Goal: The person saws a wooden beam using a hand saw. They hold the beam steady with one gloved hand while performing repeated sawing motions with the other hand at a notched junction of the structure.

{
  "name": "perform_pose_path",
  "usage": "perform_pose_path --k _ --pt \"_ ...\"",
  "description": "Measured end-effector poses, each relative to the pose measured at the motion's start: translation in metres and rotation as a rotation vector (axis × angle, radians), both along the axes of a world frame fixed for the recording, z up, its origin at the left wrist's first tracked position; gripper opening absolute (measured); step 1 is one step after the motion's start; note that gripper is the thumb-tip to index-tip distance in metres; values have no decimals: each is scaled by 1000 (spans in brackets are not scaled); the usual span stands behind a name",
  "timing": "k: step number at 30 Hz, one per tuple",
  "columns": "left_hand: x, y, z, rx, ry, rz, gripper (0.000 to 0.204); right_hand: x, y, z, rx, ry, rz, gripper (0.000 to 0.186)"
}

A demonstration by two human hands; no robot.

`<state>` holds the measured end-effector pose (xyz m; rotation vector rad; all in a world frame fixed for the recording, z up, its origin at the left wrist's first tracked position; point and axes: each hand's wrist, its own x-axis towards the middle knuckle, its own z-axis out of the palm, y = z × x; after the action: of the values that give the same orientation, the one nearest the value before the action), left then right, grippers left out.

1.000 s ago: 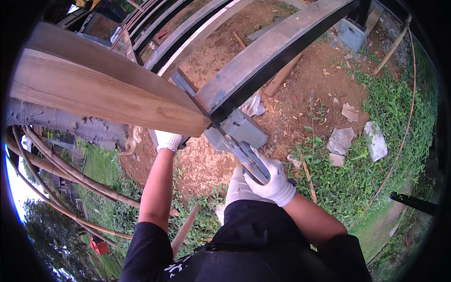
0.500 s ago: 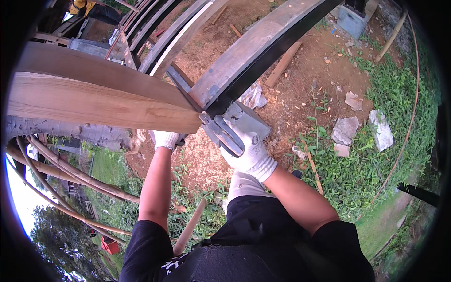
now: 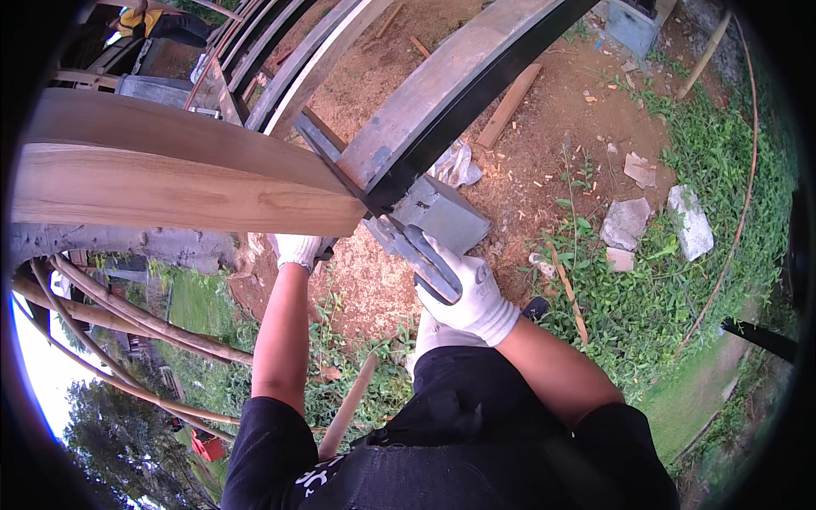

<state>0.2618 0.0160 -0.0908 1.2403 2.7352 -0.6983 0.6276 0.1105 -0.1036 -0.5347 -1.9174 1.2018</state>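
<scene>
My right hand point(image 3: 467, 289) in a white knit glove grips the grey handle of a handsaw point(image 3: 425, 259), whose blade runs up and left along the near end of a thick wooden beam point(image 3: 187, 187). My left hand point(image 3: 293, 248), also gloved, is under that beam beside a dark piece; its fingers are mostly hidden. A black-sided beam point(image 3: 450, 85) with a weathered top meets the wooden one from the upper right, above a grey block point(image 3: 442, 217) on the reddish soil.
Bent poles point(image 3: 144, 314) lie left, with more framing point(image 3: 306, 51) behind. A person in yellow point(image 3: 144, 25) is at the upper left. Broken stones point(image 3: 688, 221), loose boards point(image 3: 506, 106), a white sheet point(image 3: 459, 161) and vines point(image 3: 722, 161) are on the right and ground. An upright stick point(image 3: 344, 408) is near me.
My right hand and saw moved forward and up-left, then slightly back toward the lower right, ending ahead of where they started. My left hand stays under the beam.
</scene>
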Motion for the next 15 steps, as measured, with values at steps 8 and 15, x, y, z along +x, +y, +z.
perform_pose_path --k 8,15 --pt "-3 24 -2 -33 23 -123 63 42 -2 0 24 0 6 67" --pt "-28 -12 -5 1319 -1460 579 62 73 -36 -2 3 -24 19 67"
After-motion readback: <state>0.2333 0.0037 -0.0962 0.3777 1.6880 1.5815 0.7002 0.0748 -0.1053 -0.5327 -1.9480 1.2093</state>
